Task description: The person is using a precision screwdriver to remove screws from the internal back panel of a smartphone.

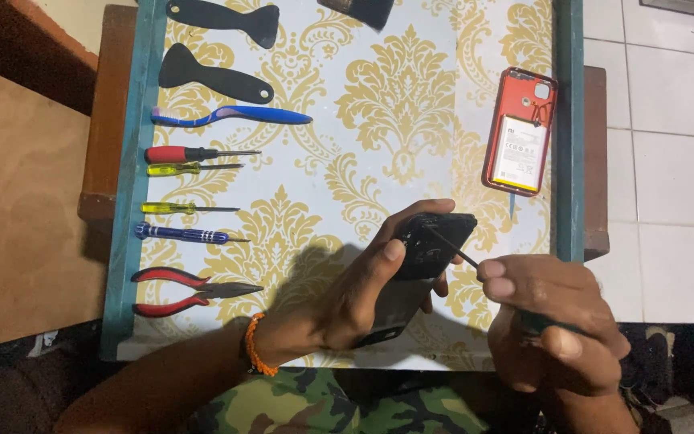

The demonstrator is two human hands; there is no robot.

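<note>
I see my left hand [363, 281] closed around a dark phone body [419, 265], held above the near edge of the patterned table [379, 104]. The phone's long axis runs diagonally, upper end pointing away to the right, lower end toward my lap. My right hand [552, 321] grips a thin screwdriver [453, 247]; its shaft points up-left, tip touching the phone's upper part. An opened red phone [520, 133] lies well apart at the far right. Hand tools [194, 233] line the left edge.

Brush [361, 10] cut off by top edge; screwdriver [453, 247] handle hidden inside right hand [552, 321]; dark phone [419, 269] lower part behind left hand [363, 289].
</note>
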